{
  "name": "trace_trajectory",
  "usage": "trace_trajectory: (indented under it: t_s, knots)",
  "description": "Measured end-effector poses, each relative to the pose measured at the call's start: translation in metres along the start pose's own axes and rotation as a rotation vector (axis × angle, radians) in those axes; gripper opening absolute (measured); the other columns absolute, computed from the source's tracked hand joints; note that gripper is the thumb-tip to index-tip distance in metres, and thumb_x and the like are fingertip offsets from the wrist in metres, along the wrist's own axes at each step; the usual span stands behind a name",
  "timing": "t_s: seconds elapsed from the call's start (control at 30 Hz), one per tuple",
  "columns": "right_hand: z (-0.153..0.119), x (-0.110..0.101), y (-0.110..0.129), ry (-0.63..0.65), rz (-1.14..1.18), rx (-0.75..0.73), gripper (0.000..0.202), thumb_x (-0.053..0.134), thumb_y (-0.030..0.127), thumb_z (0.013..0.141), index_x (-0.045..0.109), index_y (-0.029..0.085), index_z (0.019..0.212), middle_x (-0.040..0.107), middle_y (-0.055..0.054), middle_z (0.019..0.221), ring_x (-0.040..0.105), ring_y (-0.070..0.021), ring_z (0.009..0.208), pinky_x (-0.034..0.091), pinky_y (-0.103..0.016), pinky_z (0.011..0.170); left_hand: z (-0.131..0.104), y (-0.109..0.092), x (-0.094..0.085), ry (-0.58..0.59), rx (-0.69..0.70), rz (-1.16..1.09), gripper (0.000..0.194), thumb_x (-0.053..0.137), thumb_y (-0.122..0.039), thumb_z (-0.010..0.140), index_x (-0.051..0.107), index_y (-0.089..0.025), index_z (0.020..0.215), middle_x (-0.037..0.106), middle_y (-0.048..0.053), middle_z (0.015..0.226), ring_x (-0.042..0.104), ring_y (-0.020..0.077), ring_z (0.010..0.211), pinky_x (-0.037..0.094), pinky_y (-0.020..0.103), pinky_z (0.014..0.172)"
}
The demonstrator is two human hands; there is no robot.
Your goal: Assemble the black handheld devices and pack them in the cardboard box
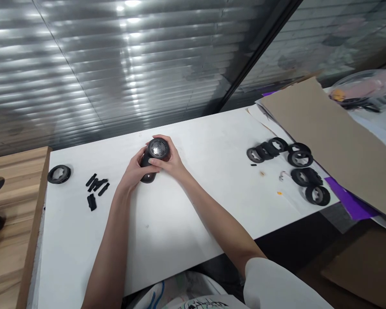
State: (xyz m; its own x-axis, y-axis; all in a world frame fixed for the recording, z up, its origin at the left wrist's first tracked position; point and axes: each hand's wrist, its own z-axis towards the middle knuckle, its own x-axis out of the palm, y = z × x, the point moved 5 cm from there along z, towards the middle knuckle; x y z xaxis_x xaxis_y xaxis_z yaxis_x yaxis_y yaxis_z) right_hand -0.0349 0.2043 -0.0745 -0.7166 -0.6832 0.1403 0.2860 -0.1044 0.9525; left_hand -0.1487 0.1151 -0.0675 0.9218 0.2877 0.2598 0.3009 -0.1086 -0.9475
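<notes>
A dark fabric shaver [158, 148] with a round perforated metal head is held over the white table [193, 206], its head facing up and away from me. My left hand [137, 170] is wrapped around the handle on the left side. My right hand [171, 159] grips the head end, fingers curled behind it and thumb across the front just below the metal. The lower end of the handle shows beneath my left fingers. Left of my hands lie several small black plastic pieces [98, 184]. Farther left is a black ring [59, 174].
Several black rings [300, 158] lie in a group on the table's right side, near a small orange bit [279, 193]. Large cardboard sheets [334, 137] overlap the right end. A wooden surface [13, 240] adjoins on the left, and a blind-covered glass wall [116, 77] stands behind.
</notes>
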Motion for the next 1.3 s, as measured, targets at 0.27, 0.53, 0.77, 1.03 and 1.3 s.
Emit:
trace_trajectory:
  t_s: [0.27,0.53,0.77,1.03,1.3]
  knots:
    - [0.0,-0.003,0.006,-0.002,-0.026,-0.031,0.081,0.101,0.061,0.07,0.061,0.028,0.132,0.071,-0.007,0.12,0.07,-0.0278,0.113,0.059,-0.045,0.104,-0.004,-0.003,0.003,0.033,-0.011,-0.015,0.059,0.097,-0.02,0.058,0.078,-0.019,0.114,0.075,0.003,0.101,0.07,0.0188,0.078,0.064,0.033,0.072]
    - [-0.003,-0.006,0.004,0.081,-0.033,-0.019,0.078,0.102,0.062,0.068,0.065,0.03,0.129,0.069,-0.007,0.12,0.071,-0.0301,0.111,0.066,-0.047,0.092,-0.008,0.002,-0.004,0.138,-0.069,0.044,0.053,0.095,-0.022,0.07,0.078,-0.018,0.12,0.078,0.006,0.099,0.078,0.025,0.087,0.065,0.034,0.074]
    - [-0.001,-0.005,0.0,0.216,0.054,0.006,0.075,0.104,0.05,0.071,0.066,0.029,0.133,0.072,-0.006,0.121,0.074,-0.0271,0.106,0.068,-0.039,0.082,-0.01,-0.002,-0.008,0.144,-0.11,0.114,0.049,0.095,-0.024,0.069,0.078,-0.019,0.115,0.08,0.006,0.092,0.076,0.0224,0.075,0.062,0.033,0.074]
    - [0.003,0.006,-0.013,0.451,0.293,0.041,0.092,0.102,0.036,0.074,0.057,0.03,0.155,0.074,-0.009,0.138,0.08,-0.0209,0.09,0.066,-0.027,0.062,-0.012,-0.004,-0.01,0.166,-0.132,0.091,0.041,0.095,-0.025,0.062,0.079,-0.016,0.099,0.079,0.008,0.08,0.075,0.025,0.071,0.061,0.034,0.066]
    - [0.005,0.007,-0.008,0.24,0.192,0.08,0.076,0.103,0.036,0.074,0.064,0.029,0.139,0.073,-0.003,0.124,0.07,-0.0136,0.071,0.065,-0.027,0.054,-0.007,0.0,-0.017,0.105,-0.049,0.066,0.053,0.098,-0.03,0.069,0.077,-0.017,0.116,0.08,0.006,0.087,0.075,0.0224,0.074,0.061,0.031,0.068]
